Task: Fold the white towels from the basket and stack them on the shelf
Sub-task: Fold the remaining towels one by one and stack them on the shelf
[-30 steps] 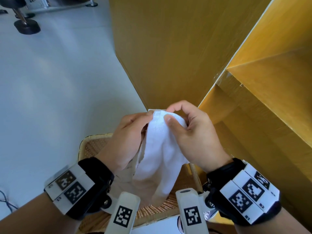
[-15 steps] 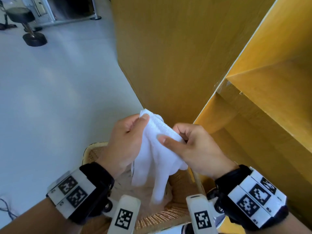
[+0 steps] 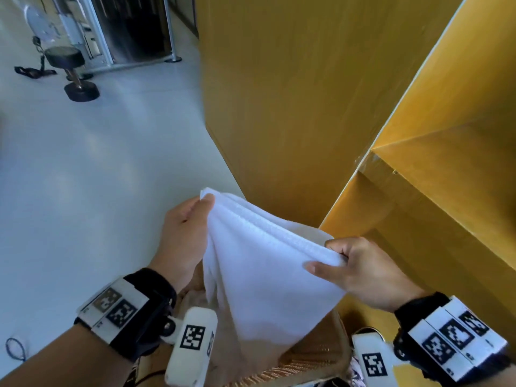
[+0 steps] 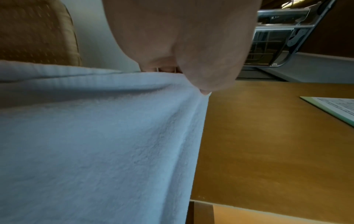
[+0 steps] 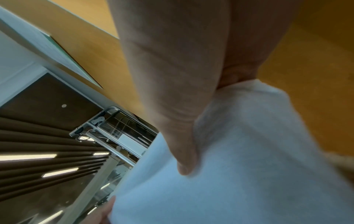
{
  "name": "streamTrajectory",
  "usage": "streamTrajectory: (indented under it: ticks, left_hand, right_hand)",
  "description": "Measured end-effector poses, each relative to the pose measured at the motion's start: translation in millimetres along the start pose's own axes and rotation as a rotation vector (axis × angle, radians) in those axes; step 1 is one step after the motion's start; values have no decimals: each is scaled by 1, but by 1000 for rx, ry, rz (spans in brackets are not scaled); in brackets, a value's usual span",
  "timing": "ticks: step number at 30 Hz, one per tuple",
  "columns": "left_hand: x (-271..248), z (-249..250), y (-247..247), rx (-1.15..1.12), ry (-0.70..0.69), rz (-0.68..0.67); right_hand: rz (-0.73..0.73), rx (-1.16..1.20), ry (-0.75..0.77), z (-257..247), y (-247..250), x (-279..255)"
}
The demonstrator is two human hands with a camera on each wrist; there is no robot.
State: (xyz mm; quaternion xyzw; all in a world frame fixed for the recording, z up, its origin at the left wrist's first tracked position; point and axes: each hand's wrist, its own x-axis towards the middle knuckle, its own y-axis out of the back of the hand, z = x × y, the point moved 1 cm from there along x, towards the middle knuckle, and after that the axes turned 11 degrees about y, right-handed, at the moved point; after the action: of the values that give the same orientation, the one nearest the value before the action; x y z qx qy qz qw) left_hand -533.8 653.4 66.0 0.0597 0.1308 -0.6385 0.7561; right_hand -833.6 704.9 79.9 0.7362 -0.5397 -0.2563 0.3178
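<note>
Floor [image 3: 92, 174] beside wooden shelf [image 3: 279, 101]

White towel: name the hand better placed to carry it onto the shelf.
Right. The right hand pinches the white towel at the end beside the wooden shelf; the left hand holds the far end, toward the open floor.

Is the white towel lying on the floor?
No, the white towel hangs in the air over the basket, pinched at its top edge by the left hand and the right hand.
</note>
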Motion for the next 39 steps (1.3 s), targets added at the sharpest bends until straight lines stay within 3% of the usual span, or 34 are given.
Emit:
streamTrajectory:
  ticks: [6, 9, 13, 18, 23, 27, 32, 35, 39]
  left_hand:
    - [6, -1, 26, 16, -3, 105]
    - [2, 0, 32, 79, -33, 118]
    - [0, -1, 36, 116, -41, 98]
    - [-4, 3, 34, 126, -114, 56]
    - [-14, 10, 28, 228, -260, 58]
    - [-25, 15, 17, 276, -339, 40]
    - [-35, 14, -4, 364, -420, -3]
    - [-41, 9, -14, 393, -466, -83]
    - [-51, 6, -29, 426, -536, -205]
  right_hand:
    - [32, -216, -52, 16, 13, -16]
    - [123, -303, -36, 20, 17, -21]
    - [229, -320, 30, 22, 19, -22]
    - [230, -274, -58, 24, 16, -19]
    - [157, -241, -97, 27, 9, -17]
    - [1, -321, -163, 29, -2, -16]
    - [-65, -381, -196, 19, -15, -10]
    - [-50, -263, -140, 8, -24, -7]
    - [-26, 76, 0, -22, -35, 0]
